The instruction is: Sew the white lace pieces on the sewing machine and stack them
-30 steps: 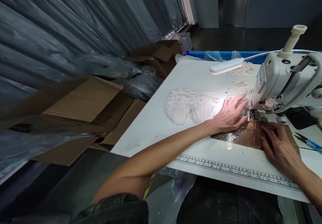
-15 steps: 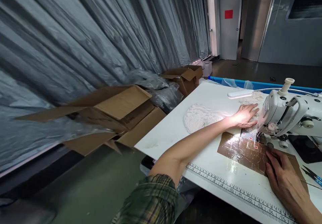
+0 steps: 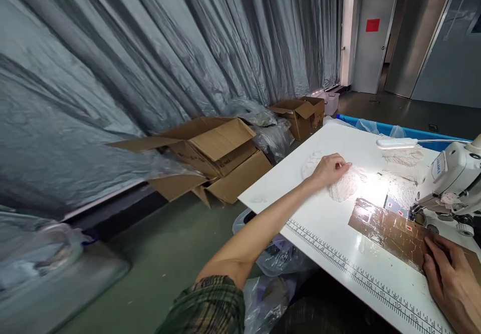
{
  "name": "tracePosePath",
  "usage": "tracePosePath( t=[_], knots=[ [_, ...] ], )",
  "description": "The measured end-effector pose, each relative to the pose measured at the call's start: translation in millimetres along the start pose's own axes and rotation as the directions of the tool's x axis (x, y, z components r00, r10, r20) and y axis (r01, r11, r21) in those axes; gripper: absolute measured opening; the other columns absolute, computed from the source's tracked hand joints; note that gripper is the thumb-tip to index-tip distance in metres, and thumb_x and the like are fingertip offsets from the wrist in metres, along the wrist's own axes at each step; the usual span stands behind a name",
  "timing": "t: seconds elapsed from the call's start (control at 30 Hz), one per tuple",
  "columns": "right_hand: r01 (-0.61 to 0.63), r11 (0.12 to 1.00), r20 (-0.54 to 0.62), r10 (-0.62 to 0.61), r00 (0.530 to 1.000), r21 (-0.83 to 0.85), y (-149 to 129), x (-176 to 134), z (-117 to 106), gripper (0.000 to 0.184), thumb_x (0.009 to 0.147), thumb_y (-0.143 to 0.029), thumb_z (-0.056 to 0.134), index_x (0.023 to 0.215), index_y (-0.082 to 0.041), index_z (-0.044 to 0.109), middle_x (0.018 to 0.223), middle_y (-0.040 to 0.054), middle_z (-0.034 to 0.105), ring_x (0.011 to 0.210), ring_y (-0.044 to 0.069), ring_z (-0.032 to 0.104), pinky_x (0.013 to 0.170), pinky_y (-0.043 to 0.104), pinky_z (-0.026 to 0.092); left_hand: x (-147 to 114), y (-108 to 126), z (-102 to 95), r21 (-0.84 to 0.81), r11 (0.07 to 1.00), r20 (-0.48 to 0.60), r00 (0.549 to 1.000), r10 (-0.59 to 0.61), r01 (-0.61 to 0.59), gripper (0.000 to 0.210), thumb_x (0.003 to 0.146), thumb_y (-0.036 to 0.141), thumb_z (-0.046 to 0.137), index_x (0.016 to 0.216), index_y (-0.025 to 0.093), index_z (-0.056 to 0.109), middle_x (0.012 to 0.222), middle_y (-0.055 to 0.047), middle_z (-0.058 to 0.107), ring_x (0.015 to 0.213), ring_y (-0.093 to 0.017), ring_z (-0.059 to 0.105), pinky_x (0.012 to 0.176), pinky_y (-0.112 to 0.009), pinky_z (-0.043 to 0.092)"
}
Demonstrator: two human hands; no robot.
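Note:
My left hand (image 3: 330, 170) is over the white lace pieces (image 3: 343, 188) on the table, its thumb and fingers closed on the edge of one; the exact grip is partly hidden. My right hand (image 3: 449, 269) lies on a brown, tape-covered board (image 3: 387, 231), fingers stretched out and pressing on its right part. The white sewing machine (image 3: 447, 179) stands just beyond the board, its foot near the board's back edge. A small grey card with red marks (image 3: 394, 207) sits beside the foot, with more lace (image 3: 404, 189) behind it.
The white table (image 3: 270, 189) has a printed ruler (image 3: 338, 269) along its front edge. A white-handled lamp or tool (image 3: 396, 143) lies at the back. Open cardboard boxes (image 3: 225, 143) and plastic bags (image 3: 276, 136) stand on the floor by the grey curtain (image 3: 210, 43).
My left hand has moved left from beside the machine to the lace pieces and closed its fingers. My right hand stays on the board. The view has turned left.

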State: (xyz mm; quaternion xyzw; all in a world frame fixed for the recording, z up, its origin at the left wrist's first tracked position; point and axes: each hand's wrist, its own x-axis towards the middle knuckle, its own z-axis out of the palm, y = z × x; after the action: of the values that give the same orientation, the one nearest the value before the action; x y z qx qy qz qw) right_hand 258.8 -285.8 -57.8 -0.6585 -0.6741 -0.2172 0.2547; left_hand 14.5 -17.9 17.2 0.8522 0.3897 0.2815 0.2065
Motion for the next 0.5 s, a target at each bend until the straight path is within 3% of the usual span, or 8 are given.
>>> tracePosePath(
  t=[0.17, 0.37, 0.5],
  knots=[
    [-0.017, 1.0, 0.009, 0.017, 1.0, 0.019, 1.1, -0.7, -1.0, 0.034, 0.098, -0.035, 0.04, 0.118, -0.018, 0.062, 0.114, 0.0174, 0.061, 0.099, 0.032, 0.068, 0.084, 0.048, 0.062, -12.4, 0.8, 4.2, 0.022, 0.999, 0.158, 0.987, -0.039, 0.035, 0.033, 0.082, 0.046, 0.073, 0.071, 0.018, 0.058, 0.092, -0.003, 0.061, 0.083, -0.019, 0.061, 0.075, -0.033, 0.05],
    [0.036, 0.998, -0.011, -0.035, 0.999, 0.044, 8.8, -4.2, 4.2, 0.032, 0.098, -0.034, 0.042, 0.118, -0.018, 0.06, 0.117, 0.0189, 0.06, 0.1, 0.035, 0.067, 0.085, 0.052, 0.061, -14.0, 0.0, -7.1, -0.035, 0.999, 0.234, 0.972, 0.001, 0.007, 0.03, 0.093, 0.033, 0.059, 0.067, 0.018, 0.052, 0.092, -0.004, 0.059, 0.086, -0.018, 0.061, 0.08, -0.032, 0.05],
    [-0.03, 0.989, -0.009, 0.032, 0.999, 0.144, 19.0, -13.9, 10.4, 0.034, 0.094, -0.036, 0.05, 0.124, -0.025, 0.062, 0.12, 0.0153, 0.06, 0.104, 0.036, 0.066, 0.09, 0.055, 0.058, -16.9, 9.9, -15.6, -0.059, 0.998, 0.23, 0.973, 0.009, 0.005, 0.031, 0.091, 0.026, 0.058, 0.062, 0.017, 0.051, 0.098, -0.005, 0.061, 0.089, -0.016, 0.062, 0.083, -0.031, 0.051]
  ],
)
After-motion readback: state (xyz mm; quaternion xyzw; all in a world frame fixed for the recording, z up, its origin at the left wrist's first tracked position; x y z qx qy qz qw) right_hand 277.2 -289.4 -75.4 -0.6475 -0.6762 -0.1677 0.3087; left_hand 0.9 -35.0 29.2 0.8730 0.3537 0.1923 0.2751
